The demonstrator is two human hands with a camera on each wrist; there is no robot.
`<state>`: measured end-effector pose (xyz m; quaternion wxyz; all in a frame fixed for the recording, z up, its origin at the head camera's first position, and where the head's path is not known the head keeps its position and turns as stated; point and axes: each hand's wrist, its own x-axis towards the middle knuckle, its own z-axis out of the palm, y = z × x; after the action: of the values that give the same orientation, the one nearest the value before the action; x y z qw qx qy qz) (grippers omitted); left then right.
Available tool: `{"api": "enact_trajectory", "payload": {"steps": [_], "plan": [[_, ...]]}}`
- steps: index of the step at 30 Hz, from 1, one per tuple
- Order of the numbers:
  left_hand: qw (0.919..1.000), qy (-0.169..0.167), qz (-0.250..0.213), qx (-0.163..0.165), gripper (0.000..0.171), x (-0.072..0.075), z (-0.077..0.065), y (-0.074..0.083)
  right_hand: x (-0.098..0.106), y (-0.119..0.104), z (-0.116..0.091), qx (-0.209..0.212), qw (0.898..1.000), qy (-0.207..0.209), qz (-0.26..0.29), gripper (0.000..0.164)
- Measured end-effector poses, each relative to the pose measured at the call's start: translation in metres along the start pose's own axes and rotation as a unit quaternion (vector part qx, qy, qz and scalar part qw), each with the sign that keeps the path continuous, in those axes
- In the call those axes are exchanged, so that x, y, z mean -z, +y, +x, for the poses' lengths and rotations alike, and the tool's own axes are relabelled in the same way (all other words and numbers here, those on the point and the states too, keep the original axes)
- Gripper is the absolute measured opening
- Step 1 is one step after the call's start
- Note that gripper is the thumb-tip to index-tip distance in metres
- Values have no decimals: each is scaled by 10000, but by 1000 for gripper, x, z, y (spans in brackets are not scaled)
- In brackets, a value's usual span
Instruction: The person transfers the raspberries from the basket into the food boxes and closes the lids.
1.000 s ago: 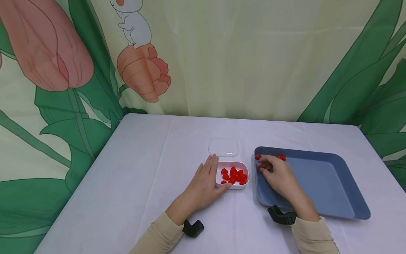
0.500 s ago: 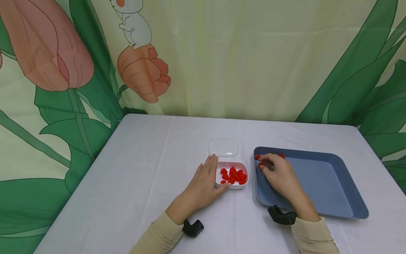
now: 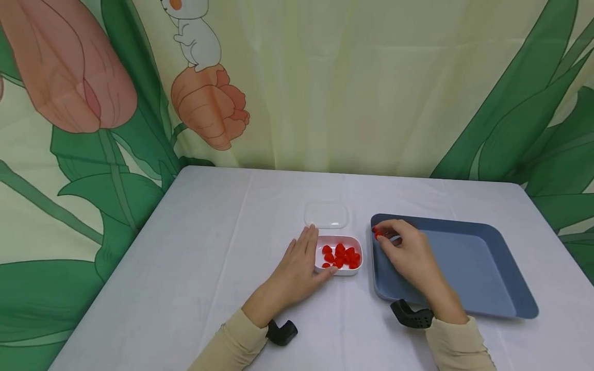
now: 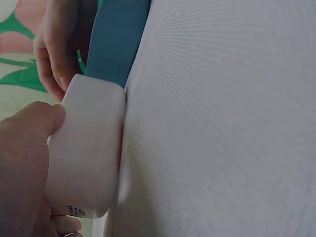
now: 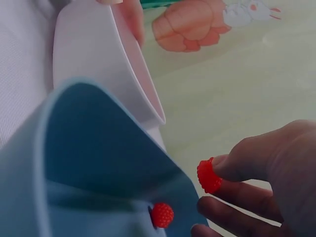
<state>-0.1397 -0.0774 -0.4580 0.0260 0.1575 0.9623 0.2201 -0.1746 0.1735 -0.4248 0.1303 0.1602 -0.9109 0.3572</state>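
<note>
In the right wrist view, the right hand is pinching one red berry narrowly between thumb and finger, near the tray; a loose berry is lying inside, at eight o'clock from it. I'm guessing these are light, fairly stiff pieces, their knobbly skin giving decent grip; a pinch round the middle would be working best.

In the left wrist view, the left hand is resting its thumb on the rim of the white box. The box is sitting upright on the tabletop, probably light enough for sliding when nudged.

In the head view, the left hand is lying wide, fingers straight along the box's nine o'clock side, thumb toward six. Red berries are partly covering the box's floor. The tray is sitting at the box's three o'clock, with the right hand reaching over its ten o'clock corner. A clear lid is lying off the box, toward eleven.
</note>
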Motion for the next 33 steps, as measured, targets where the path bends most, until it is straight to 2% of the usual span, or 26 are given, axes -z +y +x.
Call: {"api": "enact_trajectory", "payload": {"steps": [8, 20, 33], "plan": [[10000, 6, -20, 35, 94, 0, -1, 0, -1, -7, 2, 279, 9996, 32, 37, 23], [9998, 36, 180, -11, 94, 1, 0, -1, -8, -20, 1, 457, 9988, -109, 111, 29], [9994, 46, 325, -98, 95, 0, 2, -2, -21, -31, 1, 1185, 9916, -339, 393, 33]]}}
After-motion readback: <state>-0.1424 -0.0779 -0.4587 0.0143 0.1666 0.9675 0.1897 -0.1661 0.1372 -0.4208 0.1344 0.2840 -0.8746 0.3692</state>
